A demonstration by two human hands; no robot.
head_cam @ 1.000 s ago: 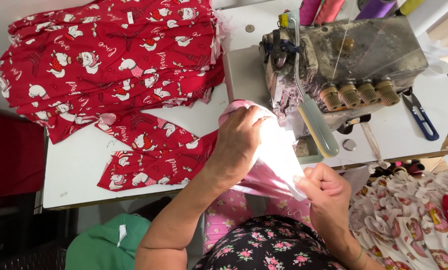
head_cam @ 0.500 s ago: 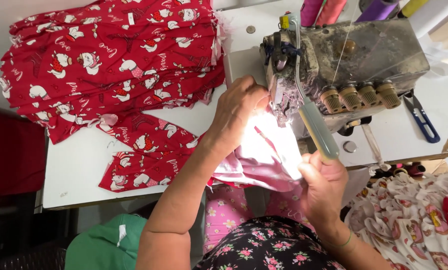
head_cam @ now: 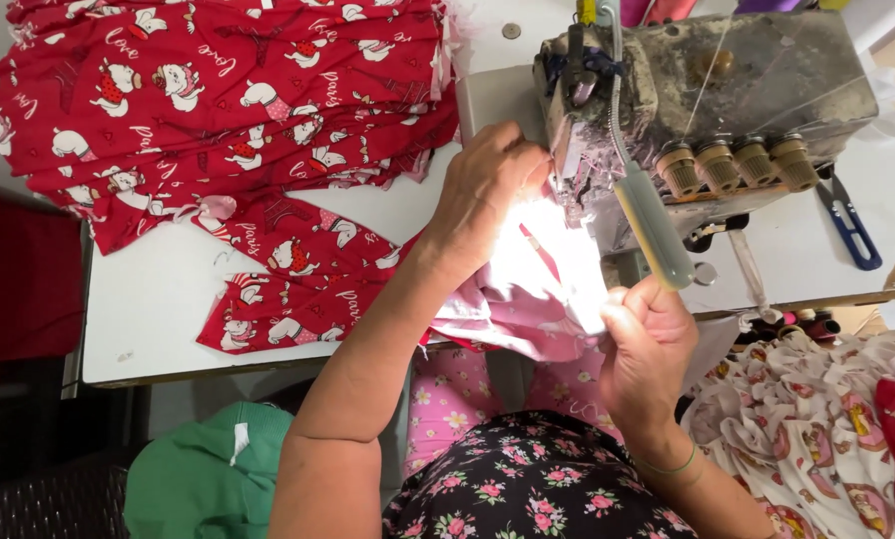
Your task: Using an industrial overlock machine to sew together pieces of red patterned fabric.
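Soft red printed fabric [head_cam: 228, 110] lies stacked at the white counter [head_cam: 158, 299]'s left. The left hand [head_cam: 482, 195], knuckles up, presses flat on thin pink cloth [head_cam: 512, 304] beside the worn metal sewing machine [head_cam: 707, 90]. The right hand [head_cam: 647, 344] curls, its grip pinching the cloth's near edge. One pair of blue scissors [head_cam: 852, 225] lies far right.

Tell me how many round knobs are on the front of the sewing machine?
4. The knobs sit in one row along the sewing machine front, right of the lamp; more may be hidden.
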